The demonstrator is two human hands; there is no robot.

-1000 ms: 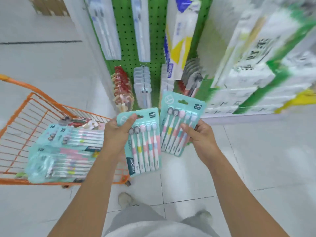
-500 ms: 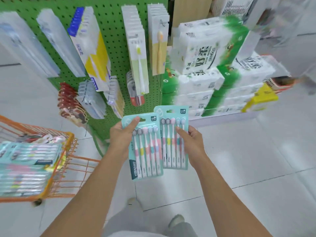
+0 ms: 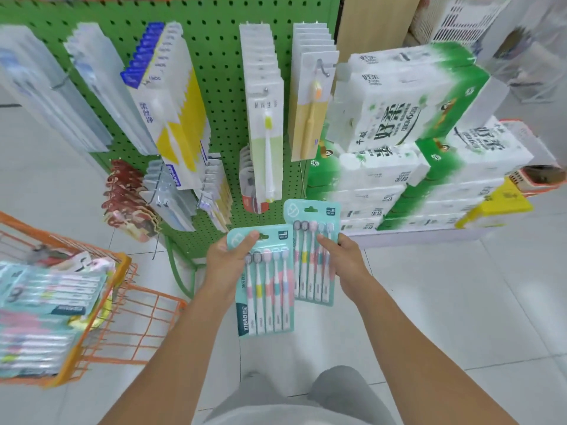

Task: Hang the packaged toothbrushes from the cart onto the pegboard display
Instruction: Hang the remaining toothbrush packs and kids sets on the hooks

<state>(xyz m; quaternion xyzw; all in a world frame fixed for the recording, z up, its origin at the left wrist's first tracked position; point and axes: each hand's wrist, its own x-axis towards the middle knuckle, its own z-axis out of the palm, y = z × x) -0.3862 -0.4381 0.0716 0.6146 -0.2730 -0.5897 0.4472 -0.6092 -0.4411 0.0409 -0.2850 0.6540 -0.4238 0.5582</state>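
My left hand point(image 3: 228, 260) grips a teal pack of several toothbrushes point(image 3: 268, 296) by its upper left corner, thumb across the card front. My right hand point(image 3: 342, 262) holds a second, matching teal toothbrush pack point(image 3: 310, 237) by its right edge, a little higher and to the right. Both packs hang upright in front of the lower part of the green pegboard point(image 3: 221, 56). The orange wire cart point(image 3: 101, 320) stands at the lower left with several more teal packs point(image 3: 46, 299) stacked in it.
Rows of boxed and carded toothbrushes point(image 3: 264, 118) hang from hooks on the pegboard. Stacked green and white tissue packs point(image 3: 399, 124) sit on the floor to the right. White baskets point(image 3: 454, 16) stand behind them. White floor tiles lie under my legs.
The view has swung right from the cart to face the pegboard. Both hands kept their packs and brought them closer together, nearer the board.
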